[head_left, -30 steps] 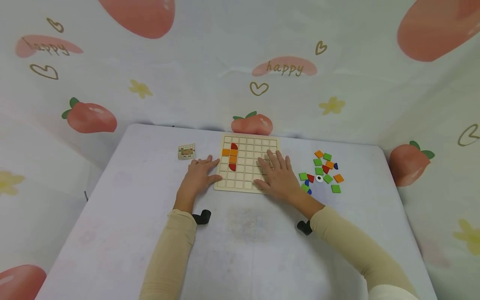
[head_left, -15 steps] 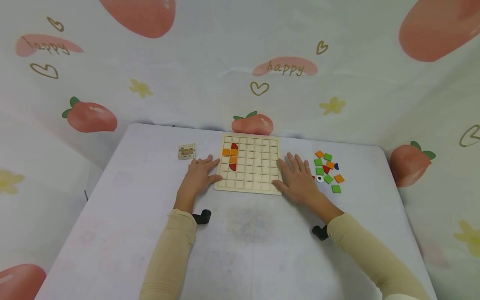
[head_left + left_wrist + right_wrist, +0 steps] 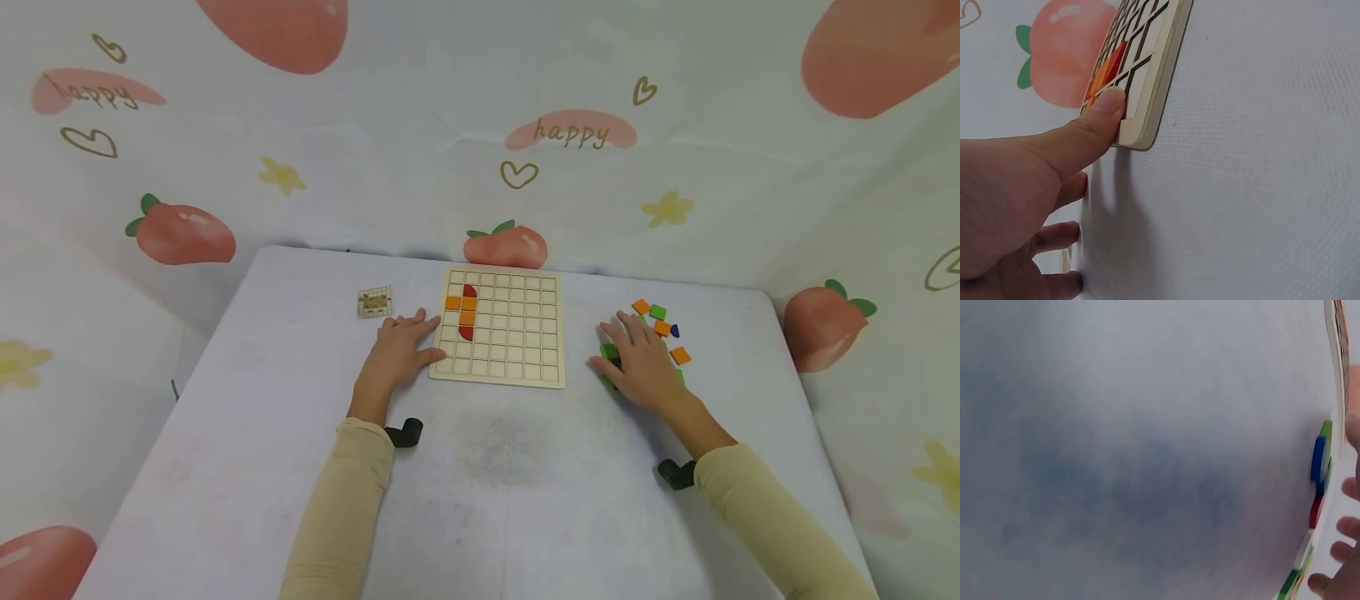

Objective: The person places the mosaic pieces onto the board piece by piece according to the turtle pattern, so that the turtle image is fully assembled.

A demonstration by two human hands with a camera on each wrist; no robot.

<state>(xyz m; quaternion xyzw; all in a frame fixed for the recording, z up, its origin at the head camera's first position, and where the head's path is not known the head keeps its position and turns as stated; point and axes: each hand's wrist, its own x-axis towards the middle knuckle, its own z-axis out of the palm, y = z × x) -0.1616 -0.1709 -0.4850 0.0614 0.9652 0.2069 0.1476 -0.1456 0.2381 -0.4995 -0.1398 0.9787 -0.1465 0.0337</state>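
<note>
A wooden grid board [image 3: 517,333] lies flat on the table, with orange squares [image 3: 467,311] and red quarter-round pieces [image 3: 467,333] set in its left columns. My left hand [image 3: 397,354] rests at the board's left edge; in the left wrist view its thumb [image 3: 1094,128] presses on the rim near a corner. Over the loose pieces to the right of the board hovers my right hand [image 3: 641,362], fingers spread and slightly bent, holding nothing that shows. It hides part of the pile. Blue [image 3: 1318,459] and red pieces [image 3: 1315,512] lie below its fingers in the right wrist view.
A small pattern card [image 3: 374,302] lies left of the board. Around the right hand are orange tiles [image 3: 680,356], a green tile [image 3: 657,312] and a blue half-round piece [image 3: 675,331]. A printed cloth hangs behind the white table [image 3: 495,517].
My right hand has moved right, off the board and over the loose pieces, uncovering the board's right side. The left hand has stayed at the board's edge.
</note>
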